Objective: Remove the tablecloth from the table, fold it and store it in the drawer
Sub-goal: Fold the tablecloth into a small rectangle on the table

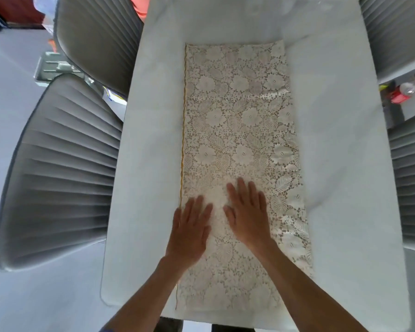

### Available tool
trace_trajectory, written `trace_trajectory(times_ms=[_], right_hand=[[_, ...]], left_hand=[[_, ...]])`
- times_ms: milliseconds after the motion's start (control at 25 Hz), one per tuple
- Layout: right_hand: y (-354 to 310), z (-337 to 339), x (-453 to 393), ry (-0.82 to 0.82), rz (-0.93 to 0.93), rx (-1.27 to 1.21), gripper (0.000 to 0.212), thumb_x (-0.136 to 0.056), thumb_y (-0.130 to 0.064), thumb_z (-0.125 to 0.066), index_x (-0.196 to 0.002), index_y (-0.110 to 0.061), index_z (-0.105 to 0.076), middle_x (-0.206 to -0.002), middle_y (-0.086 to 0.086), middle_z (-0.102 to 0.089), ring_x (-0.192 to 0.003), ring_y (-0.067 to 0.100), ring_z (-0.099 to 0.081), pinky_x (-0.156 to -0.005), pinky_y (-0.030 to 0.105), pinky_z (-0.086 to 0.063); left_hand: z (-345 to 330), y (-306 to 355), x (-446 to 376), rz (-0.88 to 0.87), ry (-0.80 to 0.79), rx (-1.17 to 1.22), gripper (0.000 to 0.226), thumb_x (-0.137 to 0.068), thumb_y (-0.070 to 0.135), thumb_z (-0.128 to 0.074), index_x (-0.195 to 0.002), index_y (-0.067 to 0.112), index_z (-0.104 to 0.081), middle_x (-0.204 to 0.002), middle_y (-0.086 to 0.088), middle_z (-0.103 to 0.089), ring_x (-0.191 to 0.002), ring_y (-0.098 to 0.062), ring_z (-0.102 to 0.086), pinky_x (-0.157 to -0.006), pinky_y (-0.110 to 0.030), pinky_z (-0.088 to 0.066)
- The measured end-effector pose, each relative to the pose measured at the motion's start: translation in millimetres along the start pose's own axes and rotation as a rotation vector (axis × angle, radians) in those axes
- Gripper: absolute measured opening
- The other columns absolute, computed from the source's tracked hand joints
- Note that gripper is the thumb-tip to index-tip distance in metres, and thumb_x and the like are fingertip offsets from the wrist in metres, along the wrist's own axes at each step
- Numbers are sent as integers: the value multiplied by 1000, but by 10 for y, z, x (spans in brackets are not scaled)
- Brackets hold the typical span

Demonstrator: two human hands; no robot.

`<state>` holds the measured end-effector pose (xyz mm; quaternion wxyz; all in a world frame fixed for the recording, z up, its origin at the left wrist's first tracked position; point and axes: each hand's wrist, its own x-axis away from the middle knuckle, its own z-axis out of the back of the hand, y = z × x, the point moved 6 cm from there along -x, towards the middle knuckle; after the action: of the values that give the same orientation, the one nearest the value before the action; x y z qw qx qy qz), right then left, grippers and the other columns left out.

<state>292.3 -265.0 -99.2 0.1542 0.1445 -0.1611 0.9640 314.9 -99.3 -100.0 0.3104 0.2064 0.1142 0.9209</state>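
Note:
A cream lace tablecloth [237, 130] with a flower pattern lies folded into a long narrow strip down the middle of the white table [149, 164]. A thin yellow edge runs along its left side. My left hand [189, 232] presses flat on the cloth near its left edge, fingers straight. My right hand [248, 214] presses flat beside it, a little farther up the strip, fingers straight and spread. Both hands sit on the near third of the cloth. No drawer is in view.
Two grey pleated chairs [62, 168] stand along the table's left side and two more [410, 183] along its right. A red and clear bottle [405, 91] lies on the floor at the right. A grey crate [52, 68] sits at the far left.

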Motion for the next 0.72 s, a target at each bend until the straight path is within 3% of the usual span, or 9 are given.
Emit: trace_trajectory(times_ms=[120,280,400,480,560,640,720], right_hand=[[243,-177,506,-25,-50,26,62,-103,-50,-24,-157,-29,-2,-165,4,8,-151,33,9,-122,52,-5],[460,-193,1141,-7,-202,0,62,-98,-49,-27,-156,-28,-19,-165,3,-8,-151,33,-12,-120,53,-17],[536,-293,1749,12,-309,-39,60,-97,-47,-39,-153,-30,-29,-164,6,-17,-150,34,-17,-118,52,-22],[606,-377,1958,-49,-339,-61,60,-95,-40,-49,-152,-35,-30,-166,3,-10,-152,29,-11,-118,48,-22],[717,-357,2107,-29,-432,-88,56,-90,-30,-57,-144,-31,-43,-164,8,-14,-150,30,-16,-115,47,-27],[937,-220,2126,41,-605,-182,46,-85,-22,-61,-130,-21,-54,-156,14,-27,-142,35,-30,-109,49,-33],[1173,-150,2117,79,-746,-317,40,-83,-16,-60,-122,-18,-54,-141,15,-40,-127,40,-43,-102,48,-40]], left_hand=[[-182,-78,315,85,-44,-30,59,-103,40,-21,-152,34,10,-161,3,18,-148,-22,18,-122,-46,-6],[-65,-125,435,108,-92,-69,63,-102,34,-30,-153,33,8,-162,1,14,-150,-21,9,-119,-45,-19],[12,-131,708,219,-18,-43,62,-97,19,-43,-153,25,-17,-162,-9,-10,-146,-31,-18,-107,-44,-38],[13,-110,902,352,113,146,47,-89,6,-50,-134,19,-44,-141,-14,-38,-123,-35,-42,-91,-45,-48],[-86,-66,1154,422,186,395,32,-86,4,-52,-116,17,-52,-117,-12,-51,-101,-33,-55,-83,-41,-48],[-156,-62,1262,397,138,536,24,-85,4,-53,-104,18,-58,-101,-8,-62,-87,-27,-60,-75,-31,-47],[-191,-119,1309,401,47,656,25,-83,4,-53,-95,24,-63,-89,-3,-67,-74,-21,-62,-63,-25,-46]])
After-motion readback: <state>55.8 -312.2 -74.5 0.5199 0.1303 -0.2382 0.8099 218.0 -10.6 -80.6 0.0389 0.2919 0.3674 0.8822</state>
